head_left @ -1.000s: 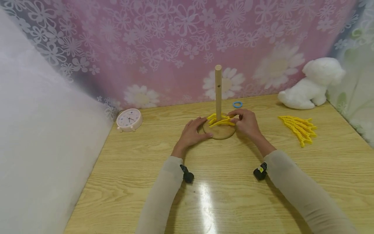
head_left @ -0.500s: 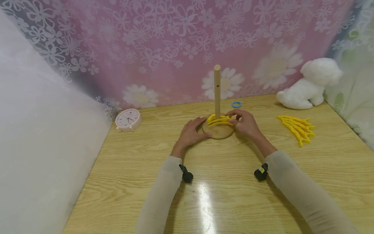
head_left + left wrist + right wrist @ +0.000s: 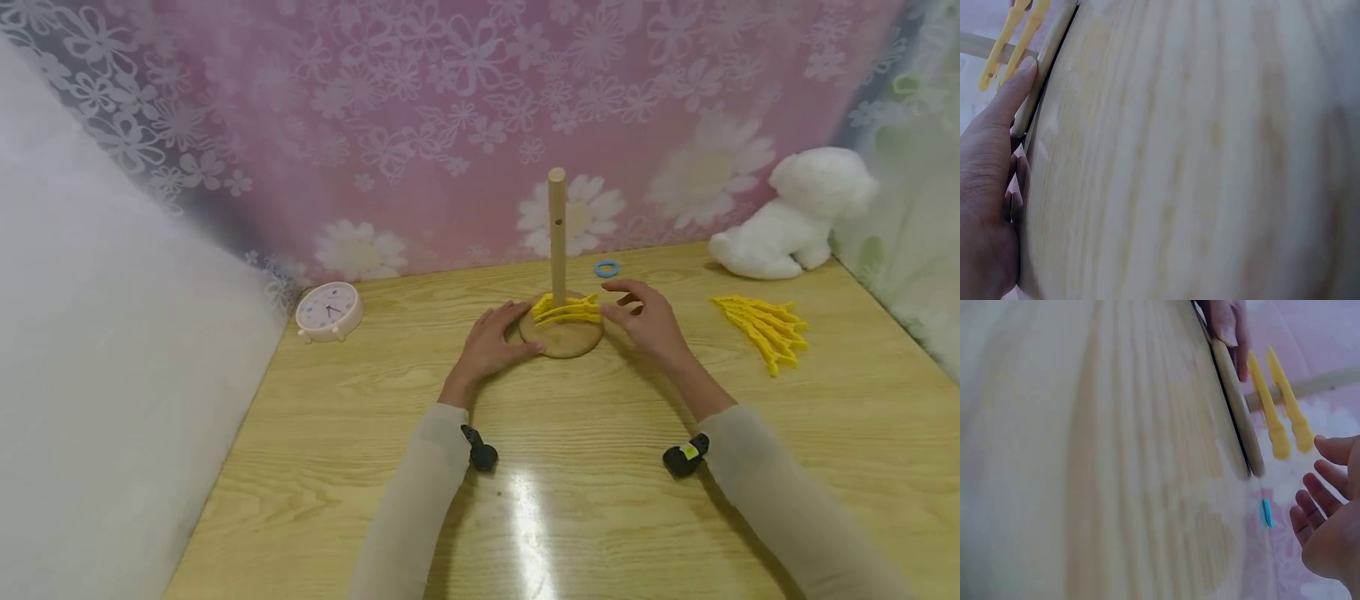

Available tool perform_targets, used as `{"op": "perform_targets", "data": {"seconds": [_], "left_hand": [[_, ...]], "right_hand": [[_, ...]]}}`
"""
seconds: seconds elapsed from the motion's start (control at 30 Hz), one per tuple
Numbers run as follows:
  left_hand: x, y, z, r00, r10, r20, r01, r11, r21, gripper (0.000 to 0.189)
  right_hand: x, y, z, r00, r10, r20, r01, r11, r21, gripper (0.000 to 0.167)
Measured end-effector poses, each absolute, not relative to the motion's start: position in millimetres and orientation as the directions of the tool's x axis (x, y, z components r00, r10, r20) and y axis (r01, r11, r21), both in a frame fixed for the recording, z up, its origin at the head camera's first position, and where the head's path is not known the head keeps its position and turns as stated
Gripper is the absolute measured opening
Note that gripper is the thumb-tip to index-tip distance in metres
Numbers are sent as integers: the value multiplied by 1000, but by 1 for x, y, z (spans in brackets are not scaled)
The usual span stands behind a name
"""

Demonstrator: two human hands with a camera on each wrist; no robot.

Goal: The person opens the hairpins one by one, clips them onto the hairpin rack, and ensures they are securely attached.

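Note:
A wooden post [image 3: 558, 242] stands upright on a round wooden base [image 3: 566, 340] in mid-table. Two curved yellow plastic pieces [image 3: 579, 315] lie one above the other low on the post; the right wrist view shows both yellow pieces [image 3: 1285, 419] crossing it. My left hand [image 3: 491, 340] holds the base's left side, its thumb [image 3: 1022, 78] over the front rim and its fingers around the far edge. Just right of the pieces is my right hand [image 3: 651, 323], with loosely bent fingers spread apart and nothing in them; the thumb tip is close to one piece's end.
Several more yellow pieces [image 3: 768, 329] lie fanned out at the right. Behind the post are a blue ring [image 3: 607, 276] and a flowered cloth backdrop. A pink clock [image 3: 330, 310] stands at the left, a white plush dog [image 3: 787, 221] at the back right.
The right hand has let go of the upper yellow piece and drawn slightly right, its fingers parting. That piece has settled lower, level with the other. The left hand stays on the base.

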State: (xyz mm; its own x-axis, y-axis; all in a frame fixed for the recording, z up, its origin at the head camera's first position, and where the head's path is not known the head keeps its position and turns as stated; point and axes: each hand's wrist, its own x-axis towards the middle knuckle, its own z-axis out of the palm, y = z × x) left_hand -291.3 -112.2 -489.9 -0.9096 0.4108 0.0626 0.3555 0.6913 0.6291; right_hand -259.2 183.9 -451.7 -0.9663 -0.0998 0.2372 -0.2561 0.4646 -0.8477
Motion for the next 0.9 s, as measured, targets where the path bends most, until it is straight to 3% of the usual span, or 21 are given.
{"op": "perform_targets", "data": {"seconds": [0.9], "left_hand": [[-288,-111,-489,-902,425,70,375,695,614,86]], "right_hand": [[-196,329,-440,-995,-8,99,-85,584,-807,59]]}}
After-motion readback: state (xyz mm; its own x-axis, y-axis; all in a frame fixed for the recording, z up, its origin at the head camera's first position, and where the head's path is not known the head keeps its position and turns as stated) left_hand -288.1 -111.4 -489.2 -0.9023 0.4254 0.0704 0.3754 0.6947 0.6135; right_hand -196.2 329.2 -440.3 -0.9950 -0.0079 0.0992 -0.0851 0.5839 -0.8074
